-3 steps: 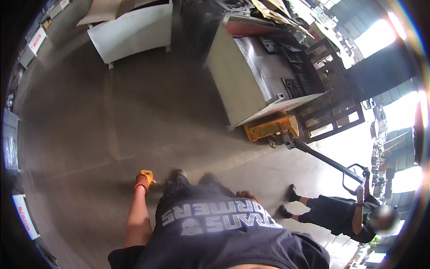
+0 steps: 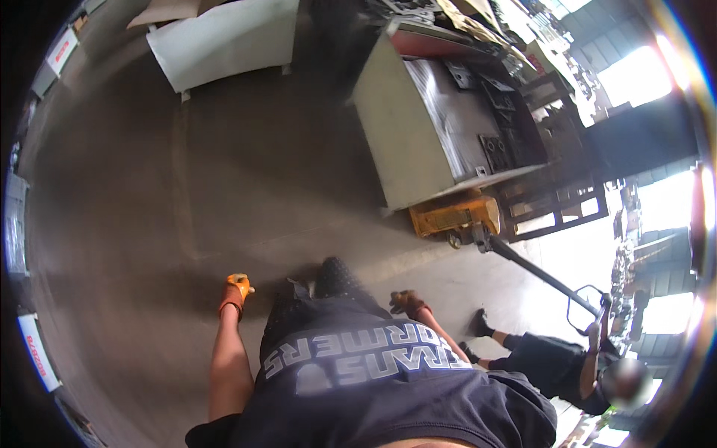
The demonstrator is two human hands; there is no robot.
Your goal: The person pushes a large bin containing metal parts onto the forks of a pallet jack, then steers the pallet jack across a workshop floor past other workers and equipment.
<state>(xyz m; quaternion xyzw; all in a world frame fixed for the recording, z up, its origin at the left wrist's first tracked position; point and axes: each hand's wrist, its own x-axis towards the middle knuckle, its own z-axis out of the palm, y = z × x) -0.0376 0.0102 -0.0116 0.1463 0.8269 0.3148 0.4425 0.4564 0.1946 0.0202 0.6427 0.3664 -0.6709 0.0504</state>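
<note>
My left hand, in an orange work glove with a darker cuff, hangs over the floor at my left side. Its fingers are curled in and nothing shows in them. On my other side, my right hand wears a similar glove, in shadow. Its fingers are loosely bent and a little apart, with no object visible. Neither hand touches anything. Ahead to the right, a large pale metal bin holds dark metal parts. The yellow pallet jack stands at its near end.
A co-worker at the right grips the jack's long dark handle. Another pale bin with cardboard on it stands far ahead. A dark slatted frame lies beyond the jack. Pale boxes line the left edge.
My right hand has swung forward from beside my torso, where it was mostly hidden. My left hand has risen slightly. My legs have shifted in a step.
</note>
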